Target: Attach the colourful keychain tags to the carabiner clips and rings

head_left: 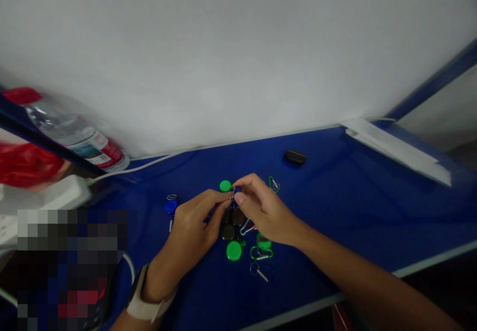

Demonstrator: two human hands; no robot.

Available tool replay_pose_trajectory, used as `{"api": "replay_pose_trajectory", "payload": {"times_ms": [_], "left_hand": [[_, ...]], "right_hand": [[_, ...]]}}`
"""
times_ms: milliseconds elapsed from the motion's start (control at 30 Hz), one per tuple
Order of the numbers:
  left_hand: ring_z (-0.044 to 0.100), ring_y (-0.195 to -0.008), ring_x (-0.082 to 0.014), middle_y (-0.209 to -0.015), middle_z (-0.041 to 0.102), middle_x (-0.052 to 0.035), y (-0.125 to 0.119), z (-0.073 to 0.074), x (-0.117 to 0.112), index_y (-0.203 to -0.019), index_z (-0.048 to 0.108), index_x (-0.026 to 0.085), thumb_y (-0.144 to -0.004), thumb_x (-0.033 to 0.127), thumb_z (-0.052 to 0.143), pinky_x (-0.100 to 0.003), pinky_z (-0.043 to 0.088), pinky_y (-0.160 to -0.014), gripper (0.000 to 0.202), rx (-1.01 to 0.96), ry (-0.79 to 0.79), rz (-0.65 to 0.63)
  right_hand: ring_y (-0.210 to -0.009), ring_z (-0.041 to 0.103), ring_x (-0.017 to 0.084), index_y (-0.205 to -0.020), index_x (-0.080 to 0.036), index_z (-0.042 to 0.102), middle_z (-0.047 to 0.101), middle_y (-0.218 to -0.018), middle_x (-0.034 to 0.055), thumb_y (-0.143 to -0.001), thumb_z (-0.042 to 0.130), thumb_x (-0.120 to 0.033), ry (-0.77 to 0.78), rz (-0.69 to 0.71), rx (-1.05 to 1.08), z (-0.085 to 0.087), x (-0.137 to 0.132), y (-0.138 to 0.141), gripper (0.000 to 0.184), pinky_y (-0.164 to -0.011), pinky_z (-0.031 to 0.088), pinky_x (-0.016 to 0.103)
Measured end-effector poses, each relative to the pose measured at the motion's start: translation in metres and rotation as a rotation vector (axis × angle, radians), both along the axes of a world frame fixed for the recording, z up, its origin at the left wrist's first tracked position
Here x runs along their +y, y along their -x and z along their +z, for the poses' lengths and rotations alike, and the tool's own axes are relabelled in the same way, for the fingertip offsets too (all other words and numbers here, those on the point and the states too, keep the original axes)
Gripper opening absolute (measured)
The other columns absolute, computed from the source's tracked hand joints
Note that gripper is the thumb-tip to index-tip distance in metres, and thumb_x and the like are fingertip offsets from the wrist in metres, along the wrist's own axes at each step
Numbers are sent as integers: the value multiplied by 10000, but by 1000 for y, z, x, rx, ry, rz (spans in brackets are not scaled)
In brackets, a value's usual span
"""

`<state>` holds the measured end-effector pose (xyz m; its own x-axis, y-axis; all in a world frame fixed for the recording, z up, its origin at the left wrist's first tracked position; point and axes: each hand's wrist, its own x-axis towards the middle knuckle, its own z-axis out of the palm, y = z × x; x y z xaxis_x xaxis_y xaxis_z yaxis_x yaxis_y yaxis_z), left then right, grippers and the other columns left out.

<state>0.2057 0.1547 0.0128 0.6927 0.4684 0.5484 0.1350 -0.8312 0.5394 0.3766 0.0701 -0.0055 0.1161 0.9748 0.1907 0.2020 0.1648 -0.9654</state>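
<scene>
Fingers (238, 198) of both hands pinched narrow on a small blue-and-silver metal clip (234, 192), left hand (190, 229) and right hand (263, 211) close together. Around them, three round dark discs (228, 231), three round green plastic discs (233, 250), four slim metal carabiners (261, 253); farther out, one blue tag (170, 206), one black oblong case (295, 157), on a glossy blue desk (354, 197) below a white wall (238, 47); at far left, one clear water bottle (74, 134) with a red cap.

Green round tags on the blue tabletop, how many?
3 green tags: one beyond the left hand, two nearer the person, below the right hand. More may be hidden under the hands.
</scene>
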Motion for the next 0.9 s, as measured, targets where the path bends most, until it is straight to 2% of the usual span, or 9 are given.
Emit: {"api": "replay_pose_trajectory", "payload": {"times_ms": [200, 300, 367, 467, 600, 733, 900], "left_hand": [[682, -805, -83, -905, 727, -19, 4, 4, 2, -1064, 686, 147, -946, 35, 597, -156, 518, -777, 185, 4, -34, -44], [688, -820, -104, -914, 731, -32, 6, 1, 3, -1084, 691, 150, -959, 56, 583, -183, 538, -776, 190, 52, -8, -78], [692, -852, -124, -941, 735, -43, 6, -3, 2, -1101, 697, 158, -973, 80, 569, -216, 555, -792, 197, 112, 13, -116], [685, -927, -152, -1012, 732, -51, 4, -9, 0, -1139, 709, 184, -986, 120, 570, -271, 570, -832, 217, 189, 23, -170], [674, -1059, -172, -1141, 723, -69, 2, -10, -1, -1186, 723, 210, -978, 158, 608, -321, 569, -933, 244, 199, 42, -186], [697, -1039, -161, -1118, 740, -71, 5, 0, 2, -1087, 761, 199, -943, 130, 646, -295, 575, -923, 197, 81, 108, -198], [722, -952, -134, -1061, 762, -41, 10, 10, 5, -1073, 759, 220, -943, 128, 645, -246, 577, -858, 196, 91, 217, -219]], "right_hand": [[-591, 506, 105, -1142, -205, 511, 523, -736, -28, -1019, 513, -493, -52, -77, 125, -3, 6, -1, 313, -535, 403, 261], [-538, 498, 106, -1103, -212, 471, 495, -634, -59, -1026, 468, -506, -164, -265, 205, 3, 12, -13, 303, -519, 392, 259], [-543, 509, 100, -1089, -208, 484, 528, -687, -44, -1006, 501, -479, -195, -351, 148, 5, 14, -22, 283, -526, 391, 264], [-609, 547, 118, -1051, -195, 548, 589, -738, -9, -995, 519, -402, -143, -269, -149, 5, 12, -28, 215, -584, 410, 284], [-615, 531, 139, -986, -178, 593, 603, -670, -13, -973, 521, -307, -96, -168, -582, 1, 7, -26, 149, -681, 391, 318], [-614, 561, 145, -1013, -148, 628, 626, -661, -14, -964, 543, -295, -57, -99, -724, -1, 9, -24, 177, -763, 373, 344], [-674, 616, 167, -1040, -146, 664, 663, -698, 1, -991, 539, -341, -51, -67, -771, -1, 10, -22, 237, -832, 352, 368]]}}
